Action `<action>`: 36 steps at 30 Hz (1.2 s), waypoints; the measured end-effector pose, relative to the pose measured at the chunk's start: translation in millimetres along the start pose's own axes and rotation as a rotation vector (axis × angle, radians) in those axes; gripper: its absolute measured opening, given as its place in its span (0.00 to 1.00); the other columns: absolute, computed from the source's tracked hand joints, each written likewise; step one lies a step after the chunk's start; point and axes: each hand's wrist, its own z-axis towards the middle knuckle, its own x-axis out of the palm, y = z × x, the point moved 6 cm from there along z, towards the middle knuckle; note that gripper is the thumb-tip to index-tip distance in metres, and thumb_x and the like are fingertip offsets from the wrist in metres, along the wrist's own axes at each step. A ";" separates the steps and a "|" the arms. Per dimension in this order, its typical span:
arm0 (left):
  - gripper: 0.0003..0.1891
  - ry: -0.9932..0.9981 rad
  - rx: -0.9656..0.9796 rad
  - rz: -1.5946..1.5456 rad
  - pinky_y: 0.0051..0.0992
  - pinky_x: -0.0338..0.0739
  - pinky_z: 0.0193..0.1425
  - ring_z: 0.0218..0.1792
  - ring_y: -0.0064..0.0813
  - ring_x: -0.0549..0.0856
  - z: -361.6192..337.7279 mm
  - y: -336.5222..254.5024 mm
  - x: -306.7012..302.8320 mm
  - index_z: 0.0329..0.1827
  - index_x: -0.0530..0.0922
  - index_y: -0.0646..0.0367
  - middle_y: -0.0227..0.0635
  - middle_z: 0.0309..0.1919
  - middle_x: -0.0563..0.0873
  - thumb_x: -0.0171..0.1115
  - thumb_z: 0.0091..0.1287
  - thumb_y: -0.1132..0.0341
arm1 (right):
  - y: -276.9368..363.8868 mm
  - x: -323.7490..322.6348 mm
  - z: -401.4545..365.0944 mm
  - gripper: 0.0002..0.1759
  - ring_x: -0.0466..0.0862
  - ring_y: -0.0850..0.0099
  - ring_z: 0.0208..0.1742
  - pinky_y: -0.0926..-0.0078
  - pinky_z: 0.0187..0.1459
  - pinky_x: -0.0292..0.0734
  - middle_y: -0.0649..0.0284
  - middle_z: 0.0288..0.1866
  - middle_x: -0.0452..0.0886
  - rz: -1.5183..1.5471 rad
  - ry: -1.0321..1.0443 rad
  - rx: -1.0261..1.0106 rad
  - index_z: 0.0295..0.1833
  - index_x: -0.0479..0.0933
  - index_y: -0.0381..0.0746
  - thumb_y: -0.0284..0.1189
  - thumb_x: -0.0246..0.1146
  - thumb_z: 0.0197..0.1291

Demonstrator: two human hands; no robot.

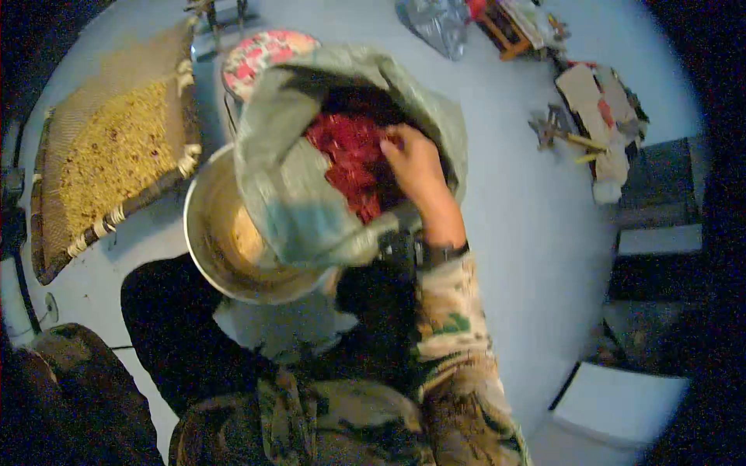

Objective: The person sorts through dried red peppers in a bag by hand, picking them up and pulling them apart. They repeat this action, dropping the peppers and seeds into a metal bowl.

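Note:
A large pale green woven sack (287, 182) stands with its mouth wide, and dark red pieces that look like dried chillies (346, 151) fill part of it. My right hand (420, 167) reaches over the near right rim into the mouth, at the right edge of the red pieces. Its fingers are curled with the thumb against them; whatever lies between them is hidden. A dark band circles that wrist, below a camouflage sleeve. Left of the sack and partly behind it is a metal pot (200, 252) with something pale inside. My left hand does not show.
On the left, a framed mesh tray (47, 194) bears yellow grain-like pieces with dark bits. Behind the sack is a round flowered stool (264, 50). A clear plastic bag (439, 27) and assorted items lie beyond. White boxes (622, 400) stand at the right.

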 end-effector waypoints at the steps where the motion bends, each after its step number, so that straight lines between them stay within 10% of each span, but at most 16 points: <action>1: 0.26 -0.002 0.017 -0.001 0.40 0.70 0.68 0.58 0.42 0.81 1.0 -1.7 0.8 0.66 0.70 0.63 0.49 0.61 0.79 0.59 0.65 0.65 | 1.0 -1.5 -1.9 0.16 0.82 0.49 0.52 0.57 0.56 0.76 0.47 0.49 0.83 -0.023 0.019 0.023 0.50 0.80 0.35 0.33 0.65 0.59; 14: 0.26 0.017 0.053 -0.003 0.39 0.69 0.69 0.59 0.41 0.80 19.0 -27.2 -1.3 0.66 0.71 0.63 0.48 0.61 0.79 0.59 0.64 0.67 | 5.8 -13.0 7.2 0.14 0.82 0.46 0.39 0.53 0.43 0.78 0.45 0.38 0.83 -0.107 -0.086 -0.148 0.41 0.80 0.35 0.36 0.60 0.62; 23: 0.26 0.034 0.031 0.045 0.39 0.69 0.69 0.60 0.41 0.80 20.5 -34.6 -2.9 0.66 0.71 0.63 0.48 0.61 0.79 0.60 0.63 0.69 | 12.9 -17.1 9.9 0.16 0.86 0.60 0.46 0.66 0.49 0.79 0.50 0.45 0.86 0.162 -0.037 0.019 0.51 0.81 0.34 0.32 0.66 0.61; 36: 0.25 -0.033 0.017 0.057 0.38 0.68 0.70 0.61 0.40 0.79 15.5 -46.1 -5.8 0.65 0.71 0.63 0.47 0.61 0.79 0.60 0.63 0.71 | 23.1 -21.3 1.6 0.17 0.84 0.52 0.50 0.60 0.54 0.78 0.49 0.49 0.85 0.059 -0.118 -0.094 0.51 0.81 0.33 0.33 0.65 0.62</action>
